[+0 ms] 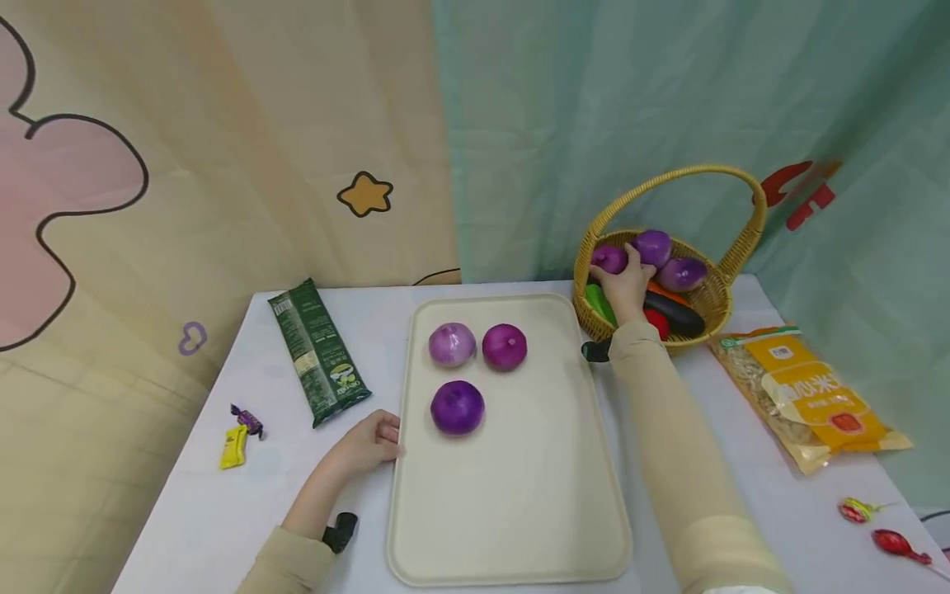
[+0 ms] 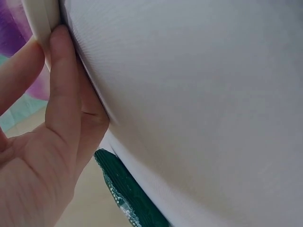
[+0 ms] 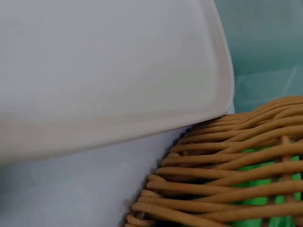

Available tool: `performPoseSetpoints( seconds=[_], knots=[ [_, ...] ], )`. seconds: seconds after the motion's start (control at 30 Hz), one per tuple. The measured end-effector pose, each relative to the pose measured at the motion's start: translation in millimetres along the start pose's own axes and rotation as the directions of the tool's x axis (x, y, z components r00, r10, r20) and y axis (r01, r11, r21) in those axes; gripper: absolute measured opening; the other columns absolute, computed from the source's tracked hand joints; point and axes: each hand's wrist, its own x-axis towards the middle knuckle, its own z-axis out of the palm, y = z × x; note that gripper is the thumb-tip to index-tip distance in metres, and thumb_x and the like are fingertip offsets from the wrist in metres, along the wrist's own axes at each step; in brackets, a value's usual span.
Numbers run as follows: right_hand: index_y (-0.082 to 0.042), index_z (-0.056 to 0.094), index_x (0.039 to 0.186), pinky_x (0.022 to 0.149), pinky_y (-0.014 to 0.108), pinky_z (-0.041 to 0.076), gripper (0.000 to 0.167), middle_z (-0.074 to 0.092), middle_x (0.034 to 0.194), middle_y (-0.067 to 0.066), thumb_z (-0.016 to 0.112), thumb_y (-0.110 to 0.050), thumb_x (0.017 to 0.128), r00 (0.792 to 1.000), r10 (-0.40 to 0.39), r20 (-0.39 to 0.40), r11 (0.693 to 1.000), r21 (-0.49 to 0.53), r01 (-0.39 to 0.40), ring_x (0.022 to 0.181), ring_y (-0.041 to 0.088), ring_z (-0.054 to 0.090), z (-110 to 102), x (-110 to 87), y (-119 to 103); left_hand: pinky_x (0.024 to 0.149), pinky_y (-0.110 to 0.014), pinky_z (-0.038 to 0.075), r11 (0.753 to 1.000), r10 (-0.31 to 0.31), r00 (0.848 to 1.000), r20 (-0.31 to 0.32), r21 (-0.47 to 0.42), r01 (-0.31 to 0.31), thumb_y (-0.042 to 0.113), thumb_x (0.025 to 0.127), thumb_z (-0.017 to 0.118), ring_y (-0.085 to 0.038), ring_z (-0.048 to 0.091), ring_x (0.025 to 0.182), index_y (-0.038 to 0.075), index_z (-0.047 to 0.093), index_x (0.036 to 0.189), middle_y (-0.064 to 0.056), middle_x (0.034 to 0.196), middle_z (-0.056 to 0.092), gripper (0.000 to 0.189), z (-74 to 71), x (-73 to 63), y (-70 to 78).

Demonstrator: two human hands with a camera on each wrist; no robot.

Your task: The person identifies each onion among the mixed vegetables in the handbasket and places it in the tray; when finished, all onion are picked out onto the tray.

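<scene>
My left hand [image 1: 365, 445] pinches the left rim of a cream tray [image 1: 519, 495], as the left wrist view shows up close, thumb inside and fingers outside. Three purple onions lie on the tray's far half: a pale one [image 1: 451, 345], a magenta one [image 1: 505, 347] and a dark one [image 1: 457, 408]. My right hand [image 1: 626, 289] reaches into a wicker basket [image 1: 715, 304] and grips a magenta onion [image 1: 609, 258] at its left side. Around it are two more purple onions [image 1: 653, 248], an eggplant [image 1: 675, 314], a carrot [image 1: 666, 295], something red [image 1: 656, 322] and something green [image 1: 599, 304].
The basket's tall handle [image 1: 690, 172] arches over its contents. Left of the tray lie a green packet [image 1: 319, 351] and two wrapped candies [image 1: 234, 446]. On the right are a yellow-orange food bag [image 1: 812, 392] and two lollipops [image 1: 893, 542]. A curtain [image 1: 519, 148] hangs behind.
</scene>
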Motion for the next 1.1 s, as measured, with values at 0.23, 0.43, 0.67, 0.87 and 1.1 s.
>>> performPoseSetpoints(
  seconds=[0.23,0.43,0.67,0.87,1.1],
  knots=[
    [-0.004,0.035,0.142,0.116,0.049,0.030,0.075,0.030,0.142,0.029,0.076,-0.031,0.084,0.997,-0.017,-0.074,0.999,-0.039,0.014,0.131,0.044,0.036,6,-0.2,4,0.069,-0.028,0.049,1.000,-0.005,1.000,-0.008,-0.001,0.005,-0.004,0.084,0.066,-0.018,0.056,0.079,-0.009,0.052,0.116,-0.012,0.091,0.057,0.035,3.2,-2.4,2.6],
    [-0.002,0.034,0.133,0.113,0.047,0.034,0.071,0.036,0.136,0.028,0.077,-0.026,0.083,0.994,-0.043,-0.102,0.999,-0.028,0.040,0.125,0.044,0.042,10,0.6,5,0.069,-0.028,0.051,1.000,-0.020,1.000,-0.019,-0.002,0.020,-0.005,0.084,0.066,-0.018,0.056,0.079,-0.009,0.053,0.117,-0.012,0.091,0.058,0.035,2.0,-2.2,0.9],
    [-0.003,0.032,0.141,0.117,0.045,0.031,0.075,0.022,0.144,0.028,0.076,-0.026,0.084,0.999,0.010,-0.052,1.000,-0.001,-0.011,0.134,0.041,0.035,6,0.1,6,0.070,-0.028,0.050,1.000,-0.009,1.000,-0.011,-0.002,0.009,-0.004,0.084,0.066,-0.018,0.056,0.080,-0.009,0.053,0.117,-0.013,0.092,0.059,0.036,1.8,-1.4,1.7],
    [-0.003,0.025,0.140,0.119,0.041,0.029,0.079,0.033,0.150,0.025,0.076,-0.027,0.084,0.998,0.040,-0.045,0.996,0.078,-0.036,0.140,0.035,0.035,-4,-4.3,5,0.070,-0.028,0.049,1.000,-0.016,1.000,-0.003,0.004,0.016,-0.004,0.084,0.067,-0.019,0.055,0.080,-0.009,0.053,0.117,-0.012,0.092,0.058,0.036,2.7,-0.7,1.4],
    [-0.008,0.020,0.146,0.116,0.037,0.036,0.086,0.027,0.155,0.017,0.073,-0.035,0.085,0.995,0.103,0.006,0.976,0.194,-0.102,0.141,0.026,0.035,-30,-19.3,-9,0.069,-0.027,0.050,1.000,-0.012,1.000,-0.006,0.010,0.012,-0.003,0.085,0.067,-0.018,0.055,0.081,-0.008,0.052,0.117,-0.012,0.092,0.058,0.036,-0.4,1.1,0.4]
  ],
)
